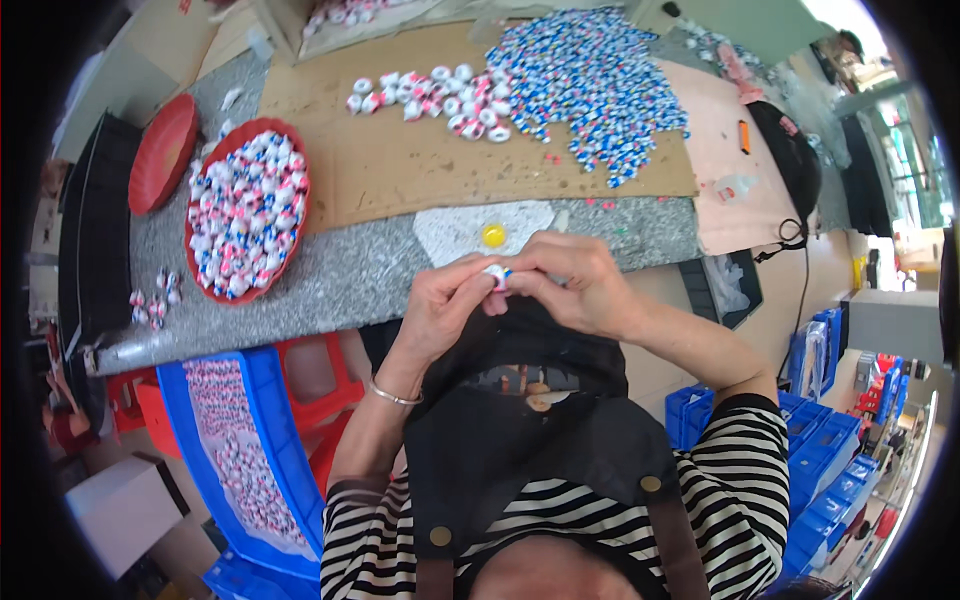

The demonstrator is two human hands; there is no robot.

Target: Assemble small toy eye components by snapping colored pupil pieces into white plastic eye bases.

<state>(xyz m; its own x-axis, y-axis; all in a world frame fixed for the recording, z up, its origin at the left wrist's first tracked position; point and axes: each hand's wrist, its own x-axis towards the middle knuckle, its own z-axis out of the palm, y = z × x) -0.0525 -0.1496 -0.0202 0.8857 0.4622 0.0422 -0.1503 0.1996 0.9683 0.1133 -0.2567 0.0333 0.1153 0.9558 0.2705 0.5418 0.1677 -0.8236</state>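
A blue crate (265, 440) lined with a printed red-white-blue sheet (235, 440) stands below the bench's (340, 280) near-left edge. On the bench, a red bowl (296, 215) of small capsules sits at left, a cardboard sheet (400, 160) carries loose blue-white pieces (590, 80) toward the far edge, and a yellow cap (493, 235) lies near the front edge. Just off that edge, the left hand (440, 305) and right hand (565, 280) each close their grip, pinching one small white capsule (496, 275) between fingertips.

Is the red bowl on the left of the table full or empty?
Full. The red bowl is heaped nearly to its rim with small red, white and blue pieces. A second red dish beside it looks empty.
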